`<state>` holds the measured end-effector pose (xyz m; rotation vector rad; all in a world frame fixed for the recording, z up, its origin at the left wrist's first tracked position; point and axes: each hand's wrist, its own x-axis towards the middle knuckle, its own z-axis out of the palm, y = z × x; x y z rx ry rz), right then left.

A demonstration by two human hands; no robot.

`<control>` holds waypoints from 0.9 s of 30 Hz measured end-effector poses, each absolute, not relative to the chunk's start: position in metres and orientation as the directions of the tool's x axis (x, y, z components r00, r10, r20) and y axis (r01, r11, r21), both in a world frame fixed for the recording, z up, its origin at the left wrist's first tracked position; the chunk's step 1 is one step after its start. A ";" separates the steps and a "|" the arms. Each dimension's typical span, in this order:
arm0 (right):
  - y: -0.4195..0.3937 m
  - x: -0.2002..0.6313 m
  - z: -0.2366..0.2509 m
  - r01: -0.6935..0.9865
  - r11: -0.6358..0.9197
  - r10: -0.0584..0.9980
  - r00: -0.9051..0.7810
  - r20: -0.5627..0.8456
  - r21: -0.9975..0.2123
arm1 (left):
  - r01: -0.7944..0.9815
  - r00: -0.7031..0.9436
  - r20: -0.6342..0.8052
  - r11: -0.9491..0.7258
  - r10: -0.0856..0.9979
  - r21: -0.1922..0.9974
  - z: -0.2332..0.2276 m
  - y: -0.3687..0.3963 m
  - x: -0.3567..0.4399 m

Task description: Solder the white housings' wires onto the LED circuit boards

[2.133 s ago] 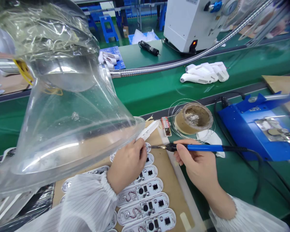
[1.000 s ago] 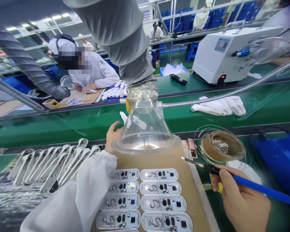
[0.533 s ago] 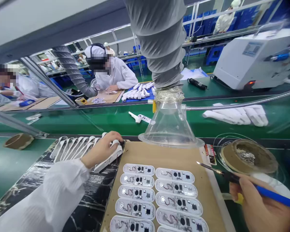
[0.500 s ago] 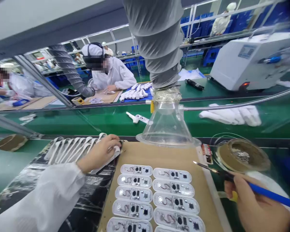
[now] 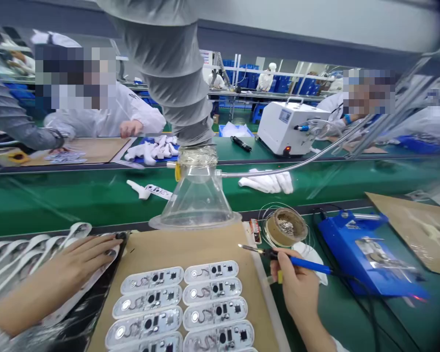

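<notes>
My right hand [image 5: 297,288] grips a blue-handled soldering iron [image 5: 304,263], its tip hovering above the right edge of a cardboard sheet [image 5: 190,249]. Two columns of white oblong circuit boards [image 5: 183,305] lie on the sheet. My left hand [image 5: 71,266] rests on the end piece of a row of white plastic shells [image 5: 22,249] overlapped on a black tray to the left; whether the fingers grip that piece I cannot tell. A clear funnel-shaped fume hood [image 5: 196,205] on a grey hose hangs over the sheet's far edge.
A solder spool [image 5: 286,227] and a blue iron stand [image 5: 366,254] sit right of the sheet. A green conveyor [image 5: 77,200] carries a white thermometer body [image 5: 148,189] and white gloves [image 5: 267,182]. A white machine [image 5: 291,127] and several people in white coats are across it.
My left hand left the boards, reached toward the hood, then settled on the row of white shells. The iron lifted off the boards and hovers. The view rose and swung right.
</notes>
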<state>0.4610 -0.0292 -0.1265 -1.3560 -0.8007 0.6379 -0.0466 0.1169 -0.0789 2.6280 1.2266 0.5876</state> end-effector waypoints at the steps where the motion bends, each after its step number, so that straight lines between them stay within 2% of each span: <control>1: -0.030 0.463 -0.128 0.059 0.125 0.799 0.586 0.136 -0.990 | 0.720 0.619 0.215 -0.655 0.755 0.229 -0.068 0.114 -0.043; 3: -0.032 0.468 -0.130 0.047 0.122 0.788 0.603 0.126 -0.991 | 0.746 0.639 0.157 -0.656 0.753 0.114 -0.045 0.105 -0.036; 6: -0.035 0.469 -0.134 -0.022 0.118 0.797 0.599 0.082 -0.993 | 0.773 0.585 0.251 -0.624 0.771 0.115 -0.020 0.089 -0.019; 10: -0.039 0.455 -0.128 -0.028 0.144 0.840 0.533 0.107 -0.989 | 0.775 0.474 0.365 -0.576 0.801 0.258 -0.013 0.063 0.027; 13: -0.037 0.434 -0.119 0.010 0.115 0.875 0.472 0.106 -0.993 | 0.669 0.509 0.385 -0.635 0.770 0.385 -0.027 0.044 0.079; 18: -0.030 0.409 -0.111 0.075 0.002 0.907 0.419 0.033 -0.997 | 0.551 0.573 0.396 -0.695 0.718 0.463 -0.056 0.022 0.151; 21: -0.026 0.406 -0.110 0.096 -0.049 0.911 0.412 -0.005 -0.994 | 0.525 0.617 0.381 -0.721 0.689 0.452 -0.063 0.017 0.169; 24: -0.025 0.405 -0.108 0.012 -0.079 0.916 0.396 -0.067 -0.997 | 0.516 0.666 0.373 -0.760 0.646 0.396 -0.064 0.019 0.177; 27: -0.025 0.403 -0.105 -0.046 -0.047 0.921 0.384 -0.061 -0.998 | 0.511 0.711 0.366 -0.799 0.600 0.318 -0.066 0.024 0.182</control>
